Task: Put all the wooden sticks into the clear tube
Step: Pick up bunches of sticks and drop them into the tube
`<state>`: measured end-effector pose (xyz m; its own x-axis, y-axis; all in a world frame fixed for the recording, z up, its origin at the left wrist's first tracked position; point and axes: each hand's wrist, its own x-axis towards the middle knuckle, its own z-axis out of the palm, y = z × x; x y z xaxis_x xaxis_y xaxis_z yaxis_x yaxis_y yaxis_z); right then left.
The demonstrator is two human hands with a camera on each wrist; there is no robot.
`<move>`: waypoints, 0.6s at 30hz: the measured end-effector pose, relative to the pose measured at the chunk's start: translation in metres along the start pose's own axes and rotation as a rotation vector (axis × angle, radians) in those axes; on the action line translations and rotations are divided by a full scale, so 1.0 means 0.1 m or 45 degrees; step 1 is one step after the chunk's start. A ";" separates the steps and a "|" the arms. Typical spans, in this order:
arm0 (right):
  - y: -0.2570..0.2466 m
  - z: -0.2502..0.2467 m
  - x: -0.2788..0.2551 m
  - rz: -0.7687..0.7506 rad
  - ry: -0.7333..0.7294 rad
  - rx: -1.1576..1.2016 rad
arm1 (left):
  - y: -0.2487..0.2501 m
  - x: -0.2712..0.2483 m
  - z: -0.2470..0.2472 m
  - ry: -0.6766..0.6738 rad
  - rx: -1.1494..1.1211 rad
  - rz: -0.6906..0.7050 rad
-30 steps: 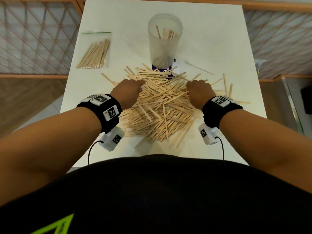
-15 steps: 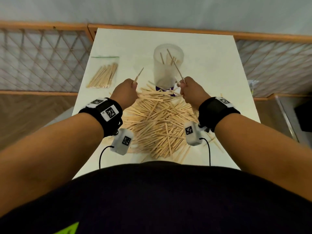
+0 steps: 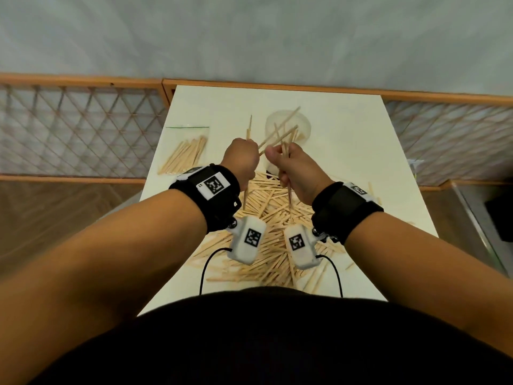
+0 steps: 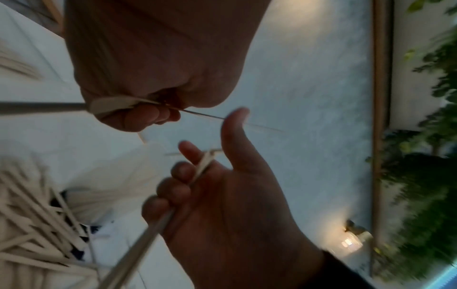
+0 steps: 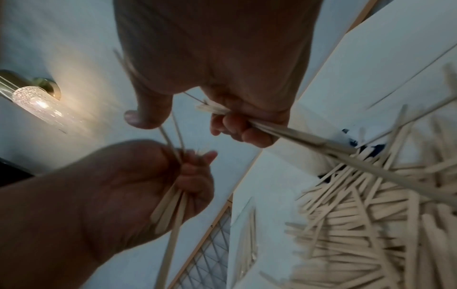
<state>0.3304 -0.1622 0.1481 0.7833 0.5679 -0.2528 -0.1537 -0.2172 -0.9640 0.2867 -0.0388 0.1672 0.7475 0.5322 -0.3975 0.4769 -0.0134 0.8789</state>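
Both hands are raised close together in front of the clear tube (image 3: 301, 130), which stands on the white table (image 3: 347, 162) with a few sticks inside. My left hand (image 3: 241, 159) grips a few wooden sticks (image 3: 249, 129) that point up and toward the tube. My right hand (image 3: 288, 165) grips its own small bundle of sticks (image 3: 289, 194), thumb out. In the right wrist view my right hand (image 5: 230, 125) is at the top and my left hand (image 5: 188, 172) is below it. A big loose pile of sticks (image 3: 272, 218) lies under my wrists.
A clear bag of more sticks (image 3: 184, 157) lies at the table's left side. Wooden lattice railings (image 3: 83, 129) flank the table left and right, with a grey wall behind. A lit wall lamp (image 5: 37, 97) shows in the right wrist view.
Both hands have left the pile, each gripping sticks, and risen together toward the tube's mouth. The head view has tilted up toward the wall.
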 end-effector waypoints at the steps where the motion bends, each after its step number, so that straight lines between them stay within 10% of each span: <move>1: -0.04 0.03 0.00 0.004 0.016 0.030 | 0.02 -0.02 0.04 -0.032 0.021 0.036; 12: -0.15 0.02 -0.14 0.028 0.253 0.436 | 0.00 -0.41 0.14 -0.437 0.464 0.570; 18: -0.21 0.03 -0.17 -0.015 0.397 0.353 | -0.11 -0.38 0.12 -0.364 0.220 0.453</move>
<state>0.3182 -0.1650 0.1729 0.9243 0.2919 -0.2458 -0.2668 0.0340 -0.9631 0.2587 -0.0691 0.1690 0.9635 0.2157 -0.1586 0.2208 -0.3055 0.9262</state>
